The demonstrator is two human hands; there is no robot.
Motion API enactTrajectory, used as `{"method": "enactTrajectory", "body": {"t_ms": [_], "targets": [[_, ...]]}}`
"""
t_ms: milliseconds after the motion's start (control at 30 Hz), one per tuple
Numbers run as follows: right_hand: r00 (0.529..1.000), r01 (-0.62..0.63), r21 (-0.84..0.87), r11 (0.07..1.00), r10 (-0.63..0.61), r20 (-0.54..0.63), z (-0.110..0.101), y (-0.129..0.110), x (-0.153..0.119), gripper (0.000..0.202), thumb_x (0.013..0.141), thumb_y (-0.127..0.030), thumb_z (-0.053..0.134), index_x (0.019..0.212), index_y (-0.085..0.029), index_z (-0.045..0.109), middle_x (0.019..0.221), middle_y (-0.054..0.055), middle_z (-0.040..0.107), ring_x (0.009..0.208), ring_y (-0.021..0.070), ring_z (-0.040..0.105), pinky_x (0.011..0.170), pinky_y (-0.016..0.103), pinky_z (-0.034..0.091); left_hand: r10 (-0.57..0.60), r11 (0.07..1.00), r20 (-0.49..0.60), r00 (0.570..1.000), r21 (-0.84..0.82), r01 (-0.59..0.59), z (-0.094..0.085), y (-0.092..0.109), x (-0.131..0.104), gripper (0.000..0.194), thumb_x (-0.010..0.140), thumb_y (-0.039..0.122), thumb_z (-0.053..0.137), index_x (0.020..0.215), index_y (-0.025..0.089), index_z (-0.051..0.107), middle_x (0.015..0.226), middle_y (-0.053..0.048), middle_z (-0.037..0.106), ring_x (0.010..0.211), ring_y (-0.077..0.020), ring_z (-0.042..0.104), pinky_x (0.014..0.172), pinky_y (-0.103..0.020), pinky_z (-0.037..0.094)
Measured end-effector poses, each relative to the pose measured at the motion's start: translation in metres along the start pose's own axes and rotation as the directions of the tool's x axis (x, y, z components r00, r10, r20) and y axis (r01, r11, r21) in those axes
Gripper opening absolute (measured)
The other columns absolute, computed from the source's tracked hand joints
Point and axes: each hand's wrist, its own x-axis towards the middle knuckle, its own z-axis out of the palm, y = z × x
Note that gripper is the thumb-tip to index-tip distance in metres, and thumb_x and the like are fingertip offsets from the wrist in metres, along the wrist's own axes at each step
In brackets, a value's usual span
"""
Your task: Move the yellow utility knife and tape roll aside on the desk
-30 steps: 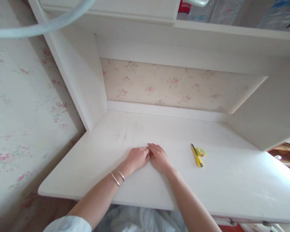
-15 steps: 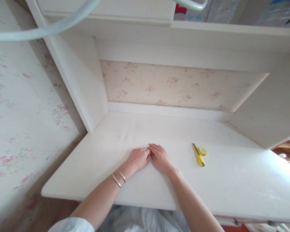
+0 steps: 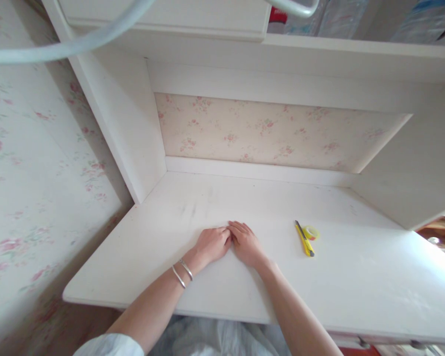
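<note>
My left hand point(image 3: 213, 243) rests palm down on the white desk point(image 3: 244, 291), its fingers loosely bent and their tips partly hidden under the other hand. Two silver bangles point(image 3: 183, 273) circle the left wrist. My right hand point(image 3: 247, 244) lies beside it, fingers flat and laid over the left fingertips. The two hands touch, and no object shows in either one. To their right, apart from both, lies a yellow utility knife point(image 3: 304, 239) with a dark tip and end. A small roll of yellow tape point(image 3: 312, 233) sits against the knife's right side.
A white side panel point(image 3: 122, 123) rises at the desk's left, and another point(image 3: 411, 163) at the right. Overhead, a shelf point(image 3: 356, 45) holds clear plastic packages point(image 3: 341, 17). A pale curved bar point(image 3: 77, 44) crosses the upper left. Drawer knobs point(image 3: 364, 342) show below the front edge.
</note>
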Motion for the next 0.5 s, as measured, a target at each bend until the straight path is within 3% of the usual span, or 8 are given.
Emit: {"method": "enactTrajectory", "body": {"t_ms": [500], "targets": [[0.999, -0.025, -0.018, 1.0, 0.026, 0.034, -0.0013, -0.001, -0.0012, 0.046, 0.084, -0.009, 0.037, 0.125, -0.021, 0.055, 0.136, 0.005, 0.051, 0.129, 0.0165, 0.04, 0.11, 0.038, 0.024, -0.016, 1.0, 0.018, 1.0, -0.021, 0.016, -0.0014, 0.0014, 0.0003, 0.024, 0.094, 0.028, 0.038, 0.1, 0.021, 0.06, 0.104, -0.006, 0.066, 0.093, -0.0191, 0.063, 0.08, -0.03, 0.048]]}}
